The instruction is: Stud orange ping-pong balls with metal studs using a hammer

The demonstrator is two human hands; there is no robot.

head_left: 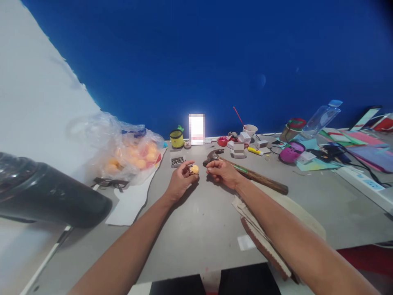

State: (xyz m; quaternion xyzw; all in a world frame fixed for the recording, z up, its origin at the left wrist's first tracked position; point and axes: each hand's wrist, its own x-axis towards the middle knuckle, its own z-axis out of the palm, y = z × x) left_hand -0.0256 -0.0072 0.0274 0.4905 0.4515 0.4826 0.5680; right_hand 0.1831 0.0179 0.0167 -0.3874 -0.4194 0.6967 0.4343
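Left grip (181,180): yours, fingers and thumb clasped around one ball (193,169), yellow-orange with dark specks on its near side, held just above the worktop (190,237) and left of the hammer (260,178). Right grip (224,173): yours, thumb and forefinger brought together, pointed towards the ball but apart from it; whether you pinch some tiny piece there, you cannot tell from this view. Tin (177,162): just beyond your left fingers, filled with small shiny pieces. Risks, as judged: the ball is round and probably smooth, so a press off its centre could roll it out of your left fingers; a small piece, if you have one, could slip and be lost on the grey surface; a leftward sweep of your left knuckles could tip the tin; your right wrist, close by the hammer, could knock its handle. Hidden or unclear: the ball's underside and part of its edge, behind your fingers; part of the hammer, behind your right hand; the cloth (287,205), partly under your forearm; the bag's (132,143) contents, blurred by plastic; the dark cylinder (61,192), cut off at left; the bright panel (197,129), pixelated.
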